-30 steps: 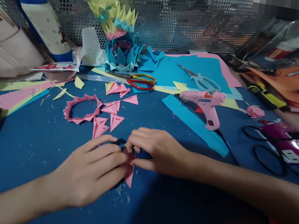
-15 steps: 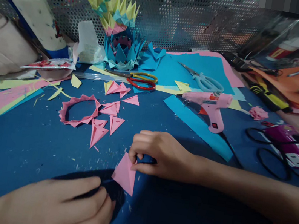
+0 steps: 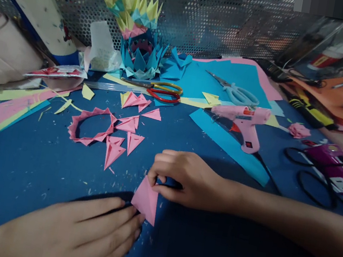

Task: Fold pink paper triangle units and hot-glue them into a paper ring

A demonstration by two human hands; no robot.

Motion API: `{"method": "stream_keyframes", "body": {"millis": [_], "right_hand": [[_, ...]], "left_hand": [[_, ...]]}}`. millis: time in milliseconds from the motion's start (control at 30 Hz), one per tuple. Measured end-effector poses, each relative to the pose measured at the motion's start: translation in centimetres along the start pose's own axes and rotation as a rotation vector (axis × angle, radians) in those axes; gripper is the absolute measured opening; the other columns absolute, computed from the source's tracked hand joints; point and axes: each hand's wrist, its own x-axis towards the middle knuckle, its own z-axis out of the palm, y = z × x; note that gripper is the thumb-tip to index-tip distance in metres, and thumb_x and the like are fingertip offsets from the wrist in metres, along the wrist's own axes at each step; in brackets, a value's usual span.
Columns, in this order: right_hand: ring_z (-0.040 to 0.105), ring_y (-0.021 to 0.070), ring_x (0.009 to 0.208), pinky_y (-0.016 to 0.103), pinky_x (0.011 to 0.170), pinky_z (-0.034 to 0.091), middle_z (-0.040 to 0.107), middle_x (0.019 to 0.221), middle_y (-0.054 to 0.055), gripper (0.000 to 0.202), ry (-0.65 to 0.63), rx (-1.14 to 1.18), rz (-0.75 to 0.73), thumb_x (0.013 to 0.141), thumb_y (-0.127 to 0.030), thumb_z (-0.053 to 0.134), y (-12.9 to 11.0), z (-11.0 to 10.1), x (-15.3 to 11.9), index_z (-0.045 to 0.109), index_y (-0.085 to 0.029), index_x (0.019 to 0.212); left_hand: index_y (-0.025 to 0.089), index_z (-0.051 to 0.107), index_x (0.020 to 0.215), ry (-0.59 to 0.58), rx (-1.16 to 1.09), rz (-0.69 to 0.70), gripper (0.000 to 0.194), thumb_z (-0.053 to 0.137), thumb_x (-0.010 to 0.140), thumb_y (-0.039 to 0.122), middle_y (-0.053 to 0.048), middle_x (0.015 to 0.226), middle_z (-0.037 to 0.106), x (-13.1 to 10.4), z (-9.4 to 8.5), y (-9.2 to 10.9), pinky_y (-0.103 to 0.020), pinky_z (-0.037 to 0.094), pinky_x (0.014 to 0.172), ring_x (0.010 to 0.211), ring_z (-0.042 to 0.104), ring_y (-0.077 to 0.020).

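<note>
Beyond pink paper (image 3: 145, 201), pink-lined basket (image 3: 139, 58)

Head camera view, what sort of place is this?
Probably a papercraft workspace: there's a pink glue gun, a pair of light-blue scissors, and a piece of pink paper pinched by the right hand.

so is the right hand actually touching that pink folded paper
Touching. In the head view, the right hand pinches the upper end of the pink folded paper between thumb and finger.
</note>
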Motion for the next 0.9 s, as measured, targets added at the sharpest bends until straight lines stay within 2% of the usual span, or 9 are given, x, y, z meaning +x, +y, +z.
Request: {"method": "stream_keyframes", "body": {"millis": [367, 567, 900], "right_hand": [[0.052, 0.0132, 0.077, 0.024, 0.068, 0.037, 0.06, 0.081, -0.001, 0.006, -0.012, -0.022, -0.009, 0.089, -0.013, 0.061, -0.1, -0.1, 0.1, 0.064, -0.018, 0.089], [0.052, 0.0136, 0.077, 0.024, 0.068, 0.037, 0.06, 0.081, 0.0, 0.006, -0.01, -0.024, -0.008, 0.089, -0.014, 0.06, 0.0, 0.0, 0.1, 0.064, -0.019, 0.09], [0.051, 0.013, 0.077, 0.024, 0.069, 0.036, 0.059, 0.08, -0.001, 0.007, -0.01, -0.022, -0.007, 0.088, -0.013, 0.061, 0.0, 0.0, 0.1, 0.064, -0.019, 0.089]], "left_hand": [[0.016, 0.064, 0.126, 0.032, -0.006, 0.013, 0.032, 0.045, 0.103, 0.027, -0.001, 0.133, 0.064, 0.3, 0.5, -0.4, -0.033, 0.018, 0.125, 0.132, 0.05, -0.0142], [0.014, 0.065, 0.125, 0.037, -0.018, 0.037, 0.03, 0.05, 0.101, 0.026, -0.005, 0.136, 0.062, 0.7, 0.3, -0.6, -0.033, 0.034, 0.118, 0.131, 0.052, -0.0181], [0.01, 0.067, 0.121, 0.057, -0.054, 0.063, 0.031, 0.048, 0.102, 0.025, -0.009, 0.127, 0.067, 1.5, 0.0, -1.2, -0.038, 0.041, 0.112, 0.118, 0.063, -0.0233]]}}
